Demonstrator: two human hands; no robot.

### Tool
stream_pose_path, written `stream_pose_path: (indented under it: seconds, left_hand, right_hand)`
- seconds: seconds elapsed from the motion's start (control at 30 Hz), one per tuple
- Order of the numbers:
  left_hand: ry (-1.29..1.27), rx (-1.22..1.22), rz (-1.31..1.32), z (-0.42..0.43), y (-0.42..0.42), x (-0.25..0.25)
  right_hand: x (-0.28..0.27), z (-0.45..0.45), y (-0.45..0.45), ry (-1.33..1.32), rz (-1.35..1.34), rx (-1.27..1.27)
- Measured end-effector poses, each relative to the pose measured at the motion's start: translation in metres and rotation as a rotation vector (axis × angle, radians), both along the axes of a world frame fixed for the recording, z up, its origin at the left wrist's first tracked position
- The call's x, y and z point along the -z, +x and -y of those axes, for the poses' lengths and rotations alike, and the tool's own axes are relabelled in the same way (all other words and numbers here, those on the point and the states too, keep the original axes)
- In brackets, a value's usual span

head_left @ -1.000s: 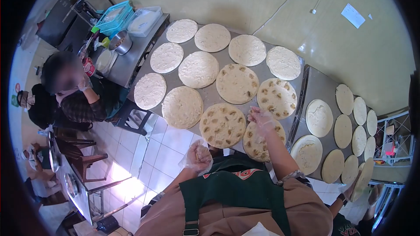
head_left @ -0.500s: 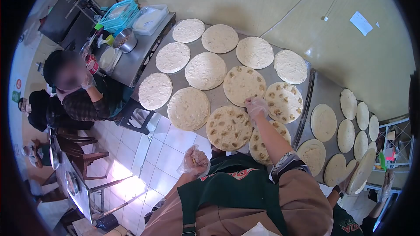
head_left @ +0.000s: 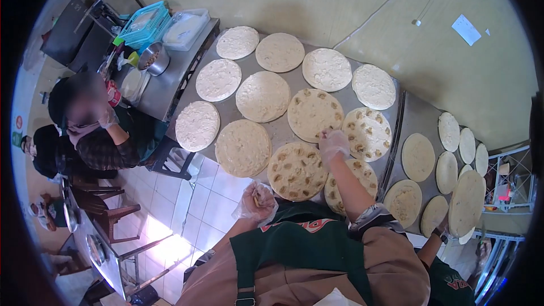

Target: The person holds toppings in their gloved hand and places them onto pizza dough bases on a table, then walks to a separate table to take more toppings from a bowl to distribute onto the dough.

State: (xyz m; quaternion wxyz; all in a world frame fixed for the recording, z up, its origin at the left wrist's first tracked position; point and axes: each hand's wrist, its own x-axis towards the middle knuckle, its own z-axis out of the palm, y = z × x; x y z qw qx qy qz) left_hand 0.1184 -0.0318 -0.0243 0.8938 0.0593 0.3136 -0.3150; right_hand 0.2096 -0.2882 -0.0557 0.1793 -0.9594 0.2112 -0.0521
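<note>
My right hand [head_left: 334, 146], in a clear plastic glove, is at the lower edge of a round pizza base [head_left: 314, 112]. Its fingers are pinched, with a small brown piece like a mushroom slice at their tips. Similar slices lie along the upper rim and right side of that base. Beside it are a topped base [head_left: 368, 134], a base covered in slices [head_left: 297, 171] and a partly hidden one [head_left: 352, 184] behind my forearm. My left hand [head_left: 256, 203], also gloved, is in front of the table, palm up and curled around mushroom slices.
White-spread bases [head_left: 237, 42] cover the rest of the metal table [head_left: 226, 110]. A second table [head_left: 391, 177] at right carries more bases; a co-worker's hand [head_left: 441, 231] holds a large base [head_left: 467, 204] there. Another person [head_left: 107, 136] sits at left by a metal bowl [head_left: 154, 59].
My right hand stays near the same base, slightly lower in view. My left hand has turned, its palm showing more. The co-worker at right has raised the large base. The view has shifted slightly.
</note>
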Motion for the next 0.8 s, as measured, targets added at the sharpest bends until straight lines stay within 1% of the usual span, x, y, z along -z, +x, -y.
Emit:
stream_pose_path:
  seconds: [0.03,0.1,0.17,0.2,0.23,0.27,0.3,0.33,0.37,0.4,0.43,0.47,0.5,0.53,0.6,0.63,0.7,0.73,0.77,0.8]
  left_hand:
    - [-0.002,0.002,0.002,0.005,0.005,-0.006]
    - [0.227,0.018,-0.031,0.016,0.014,-0.016]
    - [0.273,0.023,-0.055,0.027,0.026,-0.021]
    - [0.322,0.028,-0.082,0.030,0.030,-0.023]
    - [0.231,0.058,-0.023,0.032,0.032,-0.019]
    - [0.232,0.057,-0.020,0.034,0.034,-0.007]
    - [0.269,0.153,0.255,0.041,0.040,-0.007]
    - [0.301,0.249,0.530,0.048,0.042,-0.007]
    - [0.162,0.142,0.216,0.056,0.041,-0.008]
    - [0.161,0.140,0.220,0.063,0.043,-0.010]
    - [0.085,0.132,0.135,0.069,0.043,-0.011]
    - [0.009,0.124,0.052,0.074,0.043,-0.011]
    - [0.008,0.122,0.055,0.079,0.042,-0.010]
    - [-0.004,0.118,0.075,0.083,0.041,-0.009]
    - [-0.017,0.113,0.094,0.085,0.038,-0.006]
    - [-0.055,0.102,0.092,0.086,0.036,-0.006]
    - [-0.095,0.088,0.095,0.089,0.034,-0.014]
    - [-0.060,0.100,0.086,0.090,0.034,-0.028]
    - [-0.024,0.113,0.073,0.090,0.033,-0.035]
    - [-0.022,0.109,0.070,0.090,0.030,-0.035]
  right_hand:
    - [-0.014,-0.008,-0.005,0.008,-0.003,0.006]
    - [-0.048,-0.024,-0.026,0.265,-0.128,-0.113]
    - [-0.053,-0.039,-0.042,0.761,-0.221,-0.099]
    - [-0.066,-0.046,-0.051,0.693,-0.114,-0.293]
    - [-0.078,-0.054,-0.058,0.620,-0.006,-0.483]
    - [-0.079,-0.062,-0.061,0.660,0.103,-0.633]
    - [-0.080,-0.069,-0.064,0.695,0.214,-0.784]
    - [-0.081,-0.076,-0.067,0.693,0.217,-0.786]
    - [-0.083,-0.082,-0.071,0.360,0.187,-0.828]
    - [-0.084,-0.085,-0.073,0.026,0.153,-0.853]
    - [-0.083,-0.085,-0.074,0.024,0.156,-0.854]
    - [-0.082,-0.085,-0.074,0.125,0.001,-0.825]
    - [-0.083,-0.084,-0.074,0.225,-0.154,-0.792]
    - [-0.085,-0.082,-0.076,0.224,-0.152,-0.794]
    - [-0.090,-0.074,-0.084,0.200,0.041,-0.858]
    - [-0.101,-0.072,-0.085,0.199,0.041,-0.860]
    - [-0.125,-0.067,-0.084,0.337,-0.165,-0.850]
    - [-0.114,-0.066,-0.084,0.335,-0.163,-0.854]
    - [-0.094,-0.064,-0.085,0.372,-0.025,-0.833]
    - [-0.093,-0.065,-0.086,0.409,0.110,-0.808]
